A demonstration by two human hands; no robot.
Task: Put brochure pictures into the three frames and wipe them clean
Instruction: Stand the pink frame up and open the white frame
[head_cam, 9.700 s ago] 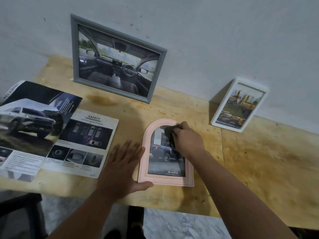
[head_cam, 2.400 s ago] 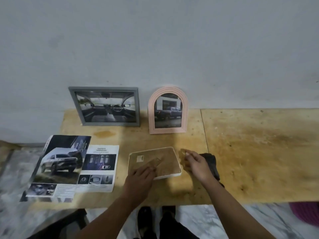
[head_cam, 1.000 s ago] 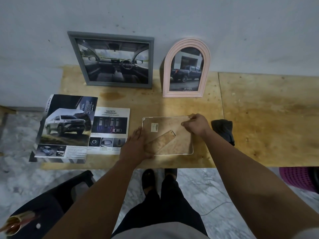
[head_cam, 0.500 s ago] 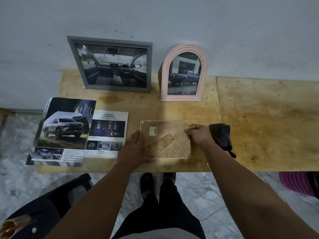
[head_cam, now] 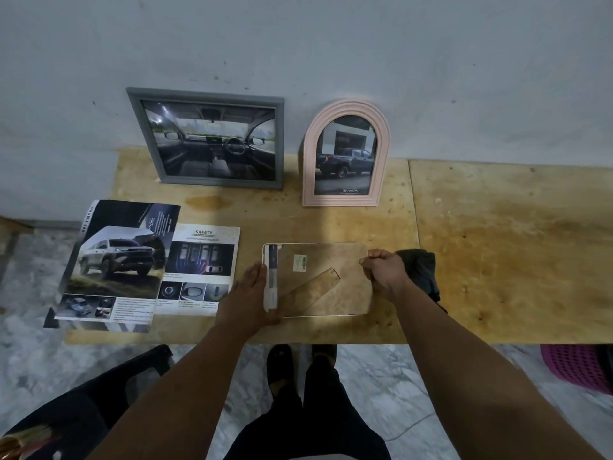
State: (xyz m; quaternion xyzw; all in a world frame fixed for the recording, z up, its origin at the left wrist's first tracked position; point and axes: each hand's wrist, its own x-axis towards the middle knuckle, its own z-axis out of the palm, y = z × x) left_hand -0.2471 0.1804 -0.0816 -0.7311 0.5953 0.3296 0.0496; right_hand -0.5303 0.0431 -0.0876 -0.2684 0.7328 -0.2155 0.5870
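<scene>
The white frame (head_cam: 266, 260) lies face down near the table's front edge. Its brown backing board (head_cam: 325, 260), with a folding stand and a small sticker, sits shifted to the right, baring a strip of picture along the frame's left side. My left hand (head_cam: 248, 293) presses flat against the frame's left edge, fingers straight. My right hand (head_cam: 384, 273) grips the board's right edge with curled fingers. A dark cloth (head_cam: 419, 267) lies just right of that hand. The grey frame (head_cam: 205, 93) and the pink arched frame (head_cam: 341, 201) lean on the wall, each with a car picture inside.
An open car brochure (head_cam: 116, 260) and a loose safety page (head_cam: 202, 260) lie at the left of the wooden table (head_cam: 497, 244). A black chair (head_cam: 83, 403) is at the lower left, a purple basket (head_cam: 580, 370) on the floor at the right.
The pink frame, wiped earlier, now stands at the wall. The white frame lies face down, and in the last half second its backing board slid right, baring the picture strip.
</scene>
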